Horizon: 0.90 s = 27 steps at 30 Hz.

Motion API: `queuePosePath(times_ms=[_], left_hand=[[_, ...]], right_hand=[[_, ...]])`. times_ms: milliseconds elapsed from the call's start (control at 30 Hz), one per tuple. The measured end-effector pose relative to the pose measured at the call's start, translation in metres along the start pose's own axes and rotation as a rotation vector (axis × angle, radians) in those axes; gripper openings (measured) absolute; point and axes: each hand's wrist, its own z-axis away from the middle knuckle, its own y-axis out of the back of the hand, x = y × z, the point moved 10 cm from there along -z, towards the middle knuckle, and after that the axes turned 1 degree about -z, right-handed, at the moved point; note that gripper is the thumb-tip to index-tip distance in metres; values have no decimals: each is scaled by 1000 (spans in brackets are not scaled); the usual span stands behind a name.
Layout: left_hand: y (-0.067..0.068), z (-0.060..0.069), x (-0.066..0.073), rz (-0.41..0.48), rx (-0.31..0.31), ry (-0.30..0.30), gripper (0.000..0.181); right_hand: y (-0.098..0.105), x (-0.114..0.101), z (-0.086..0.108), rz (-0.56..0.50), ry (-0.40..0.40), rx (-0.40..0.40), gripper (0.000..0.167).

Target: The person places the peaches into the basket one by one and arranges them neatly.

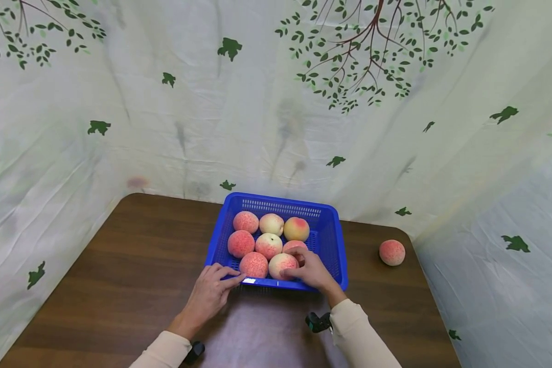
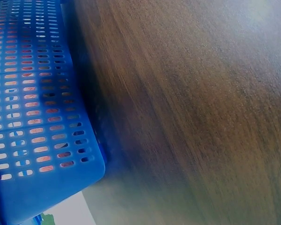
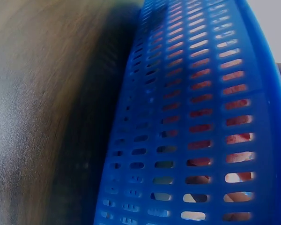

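Observation:
Several peaches (image 1: 269, 246) sit in rows inside a blue plastic basket (image 1: 339, 245) with slotted walls. In the head view, my left hand (image 1: 210, 292) rests on the basket's front rim near its left corner, fingers fairly straight. My right hand (image 1: 314, 270) reaches over the front rim from the right. Its thumb and fingers are curved round a pale pink peach (image 1: 282, 266) in the front row, with the fingertips also close to the redder peach behind it. Both wrist views show mostly the basket's outer wall (image 2: 37, 112), with peach colour through the slots; the hands are largely hidden there.
One more peach (image 1: 392, 252) lies on the brown wooden table (image 1: 156, 255), right of the basket near the table's right edge. A pale curtain (image 1: 257, 128) printed with leaves and branches hangs behind and along both sides. The basket stands against the table's back edge.

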Motion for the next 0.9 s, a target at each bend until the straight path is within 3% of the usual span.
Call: queuePosePath(times_ms=[267,533,733,900], left_hand=[[0,0,0,0,-4,1,37],[1,0,0,4,7,5,38],[1,0,0,5,16,-2,38],[0,0,0,10,3,12,38]], right_hand=[[-6,5,-3,51,-23,-39,51],[-8,-7,-7,141,100,-72,40],[-7,-3,-7,117,49,-63,39],[0,6,-3,29,-25,4,49]])
